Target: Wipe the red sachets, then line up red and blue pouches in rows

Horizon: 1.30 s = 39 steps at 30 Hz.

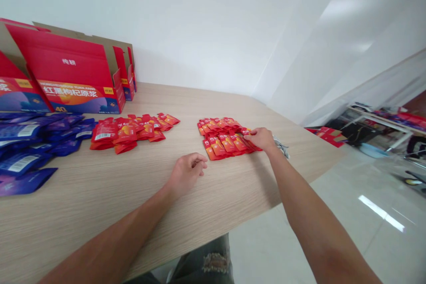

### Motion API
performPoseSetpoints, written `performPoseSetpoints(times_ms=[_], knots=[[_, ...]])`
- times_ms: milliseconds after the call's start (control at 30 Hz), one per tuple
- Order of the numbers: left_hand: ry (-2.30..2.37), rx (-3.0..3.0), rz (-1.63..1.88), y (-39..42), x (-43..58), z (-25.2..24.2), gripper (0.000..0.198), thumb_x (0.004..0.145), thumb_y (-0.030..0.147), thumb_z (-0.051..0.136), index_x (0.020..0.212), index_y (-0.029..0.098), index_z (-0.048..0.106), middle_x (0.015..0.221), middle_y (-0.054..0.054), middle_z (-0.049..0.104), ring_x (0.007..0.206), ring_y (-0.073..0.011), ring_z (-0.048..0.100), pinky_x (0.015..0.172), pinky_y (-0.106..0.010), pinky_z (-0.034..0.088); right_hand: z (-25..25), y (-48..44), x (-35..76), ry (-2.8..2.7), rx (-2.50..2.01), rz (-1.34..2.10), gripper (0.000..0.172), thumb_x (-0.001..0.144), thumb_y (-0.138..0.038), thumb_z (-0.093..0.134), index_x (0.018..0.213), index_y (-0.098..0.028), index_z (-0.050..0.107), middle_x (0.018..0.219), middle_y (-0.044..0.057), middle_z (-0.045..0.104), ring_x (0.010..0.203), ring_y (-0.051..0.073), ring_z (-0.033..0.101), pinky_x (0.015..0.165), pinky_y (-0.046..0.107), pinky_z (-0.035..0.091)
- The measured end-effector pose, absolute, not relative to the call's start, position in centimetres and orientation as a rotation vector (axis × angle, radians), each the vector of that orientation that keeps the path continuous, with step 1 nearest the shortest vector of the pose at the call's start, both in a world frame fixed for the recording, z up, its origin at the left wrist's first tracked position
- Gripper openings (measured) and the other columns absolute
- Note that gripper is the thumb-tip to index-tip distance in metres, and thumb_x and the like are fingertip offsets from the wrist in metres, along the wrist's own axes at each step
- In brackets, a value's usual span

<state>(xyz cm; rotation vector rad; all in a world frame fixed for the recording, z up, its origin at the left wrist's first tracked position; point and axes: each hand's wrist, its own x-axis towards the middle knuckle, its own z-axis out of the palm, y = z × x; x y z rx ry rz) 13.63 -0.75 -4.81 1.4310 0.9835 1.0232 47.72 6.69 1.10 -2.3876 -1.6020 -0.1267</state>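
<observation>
- Loose red pile [129, 132], left on the surface [100, 195]: looks unsorted, remaining work.
- Left hand [186, 172]: fingers loosely curled, empty.
- Red rows [222, 140], right of centre: laid neatly, roughly half done.
- Right hand [262, 138]: fingers pinch the edge sachet [246, 132].

We note: sachet rows [224, 140] red, with orange-yellow patches and white lettering. Loose sachet pile [133, 131] same red-orange, white barcode panels on some. Pouches [29, 142] deep blue-purple, white labels. Boxes [73, 80] red, white characters, orange-and-blue band, brown cardboard flaps. Table [100, 195] pale wood grain. Wall [199, 17] white. Floor [333, 213] glossy off-white. Our jeans [206, 262] grey, frayed.
</observation>
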Motion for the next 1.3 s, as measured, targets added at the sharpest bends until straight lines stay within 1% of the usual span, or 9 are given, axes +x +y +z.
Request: performPoseSetpoints(times_ms=[300,667,833,933,1000,1100,1167,1233,1300], knots=[[0.950,1.481,1.014,-1.0,13.4,-4.7,0.018,0.079,0.030,0.066,0.088,0.020,0.078,0.079,-0.004,0.077,0.062,-0.0161,0.069,0.061,-0.027,0.051,0.0,7.7,48.9,-1.678,-2.456,-0.087,0.031,0.085,-0.051,0.081,0.090,-0.022,0.087,0.091,0.010,0.084,0.091,0.027,0.077,0.073,0.029,0.051],[0.936,1.529,1.026,-1.0,13.4,-5.2,0.018,0.080,0.027,0.066,0.090,0.020,0.079,0.079,-0.004,0.077,0.062,-0.0160,0.068,0.058,-0.026,0.048,0.3,7.8,49.6,-1.772,-2.496,-0.079,0.030,0.081,-0.050,0.084,0.091,-0.022,0.087,0.094,0.011,0.084,0.091,0.028,0.078,0.072,0.030,0.050],[0.957,1.537,0.990,-1.0,13.4,-5.1,0.019,0.081,0.027,0.064,0.091,0.020,0.078,0.081,-0.004,0.078,0.064,-0.0164,0.068,0.061,-0.027,0.049,0.2,8.0,49.2,-1.779,-2.517,-0.080,0.033,0.084,-0.051,0.081,0.095,-0.021,0.087,0.098,0.012,0.084,0.095,0.028,0.078,0.071,0.030,0.049],[0.953,1.550,1.001,-0.9,13.5,-5.4,0.019,0.081,0.027,0.064,0.090,0.020,0.078,0.081,-0.004,0.077,0.065,-0.0166,0.068,0.061,-0.027,0.049,0.2,7.9,49.2,-1.775,-2.531,-0.083,0.034,0.086,-0.051,0.079,0.100,-0.022,0.086,0.104,0.012,0.084,0.098,0.028,0.078,0.073,0.030,0.050],[0.949,1.552,1.007,-1.0,13.6,-5.7,0.019,0.081,0.026,0.064,0.091,0.021,0.079,0.081,-0.004,0.078,0.064,-0.0165,0.067,0.060,-0.027,0.048,0.3,7.7,49.3,-1.796,-2.532,-0.071,0.033,0.087,-0.052,0.078,0.098,-0.022,0.086,0.103,0.012,0.084,0.098,0.029,0.078,0.074,0.030,0.051],[0.959,1.594,0.990,-1.1,13.8,-5.7,0.020,0.083,0.025,0.063,0.093,0.021,0.079,0.080,-0.004,0.078,0.064,-0.0165,0.066,0.059,-0.026,0.047,0.8,7.6,48.9,-1.831,-2.550,-0.079,0.037,0.088,-0.054,0.078,0.096,-0.019,0.085,0.100,0.015,0.083,0.098,0.032,0.078,0.078,0.034,0.053],[0.970,1.649,0.979,-1.3,14.1,-5.6,0.019,0.084,0.024,0.062,0.092,0.021,0.080,0.081,-0.004,0.079,0.064,-0.0167,0.066,0.060,-0.027,0.046,1.2,7.9,47.1,-1.797,-2.529,-0.192,0.041,0.088,-0.054,0.078,0.105,-0.017,0.084,0.107,0.018,0.082,0.105,0.035,0.076,0.082,0.037,0.055],[0.973,1.687,0.969,-1.6,14.5,-5.5,0.019,0.084,0.022,0.061,0.090,0.021,0.080,0.082,-0.004,0.079,0.065,-0.0169,0.066,0.060,-0.027,0.046,1.5,8.3,43.3,-1.781,-2.365,-0.294,0.041,0.092,-0.049,0.075,0.115,-0.016,0.080,0.118,0.020,0.080,0.113,0.035,0.074,0.089,0.039,0.056],[0.991,1.666,0.987,-1.8,14.7,-5.3,0.021,0.082,0.017,0.059,0.088,0.021,0.079,0.080,-0.004,0.078,0.064,-0.0163,0.065,0.060,-0.027,0.045,1.3,8.8,37.5,-1.886,-2.049,-0.217,0.033,0.098,-0.040,0.068,0.119,-0.017,0.078,0.121,0.017,0.080,0.114,0.031,0.075,0.095,0.038,0.056]])
